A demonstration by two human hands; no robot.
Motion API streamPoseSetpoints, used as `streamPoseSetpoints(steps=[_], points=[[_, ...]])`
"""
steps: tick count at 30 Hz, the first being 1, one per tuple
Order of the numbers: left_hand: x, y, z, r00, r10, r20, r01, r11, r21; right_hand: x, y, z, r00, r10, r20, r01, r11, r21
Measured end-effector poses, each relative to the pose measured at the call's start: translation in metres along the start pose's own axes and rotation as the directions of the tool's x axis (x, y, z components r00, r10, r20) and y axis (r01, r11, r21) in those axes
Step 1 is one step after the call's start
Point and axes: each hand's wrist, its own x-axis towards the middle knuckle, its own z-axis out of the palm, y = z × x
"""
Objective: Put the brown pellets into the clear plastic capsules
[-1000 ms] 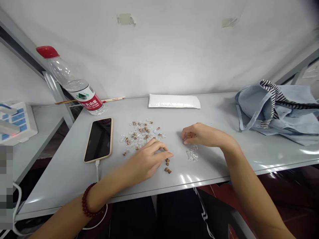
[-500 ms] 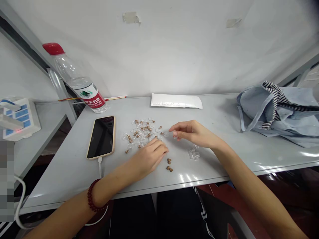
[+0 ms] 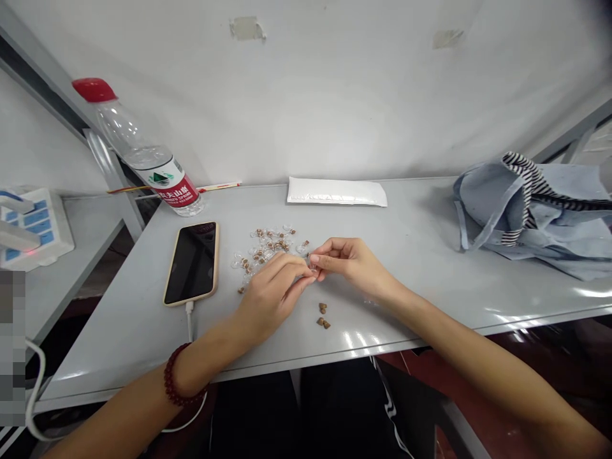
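Note:
My right hand [image 3: 340, 262] pinches a small clear glass bottle [image 3: 313, 268] between thumb and fingers. Against its fingertips, my left hand [image 3: 278, 287] is closed in a pinch; whatever it grips is hidden. To the left, partly behind the left hand, lies a spread of tiny clear bottles with brown corks [image 3: 273, 244]. Several loose brown corks [image 3: 323, 323] rest on the table below the hands. Under the right forearm, a bit of clear glass [image 3: 369, 302] just shows, mostly covered.
A phone [image 3: 192, 262] on a charging cable [image 3: 189, 322] lies at left, with a water bottle [image 3: 178, 191] behind it. A white packet [image 3: 337, 192] sits against the wall. A denim bag [image 3: 549, 210] is at right; a power strip [image 3: 41, 226] is far left.
My right hand has moved left and down with the small glass bottle, and my left hand has shifted slightly left. Their fingertips now meet. The right wrist now covers most of the loose clear glass.

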Motion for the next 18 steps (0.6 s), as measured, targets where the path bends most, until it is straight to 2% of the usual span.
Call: streamPoseSetpoints(steps=[4,9,14,16,18], points=[[0.0012,-0.0008,-0.0010,0.999,0.028,-0.027,-0.027,0.998,0.050,0.0001,0.0031,0.0006,1.000,0.024,0.008,-0.025,0.997,0.074],[0.0022,-0.0033,-0.0014,1.000,-0.009,0.011,0.008,0.996,0.089,-0.0012,0.0002,-0.0006,0.998,0.033,0.062,-0.038,0.995,0.093],[0.0024,-0.0041,-0.0026,0.995,0.090,0.031,-0.092,0.992,0.083,-0.0031,-0.0002,0.0003,0.995,0.034,0.090,-0.041,0.996,0.081],[0.0027,-0.0041,-0.0045,0.997,0.067,0.045,-0.068,0.997,0.031,-0.0034,0.0008,0.0003,0.993,0.058,0.104,-0.067,0.994,0.085],[0.0025,-0.0043,-0.0063,0.996,-0.004,0.092,0.006,1.000,-0.023,-0.0035,0.0017,-0.0006,0.994,0.063,0.090,-0.070,0.994,0.085]])
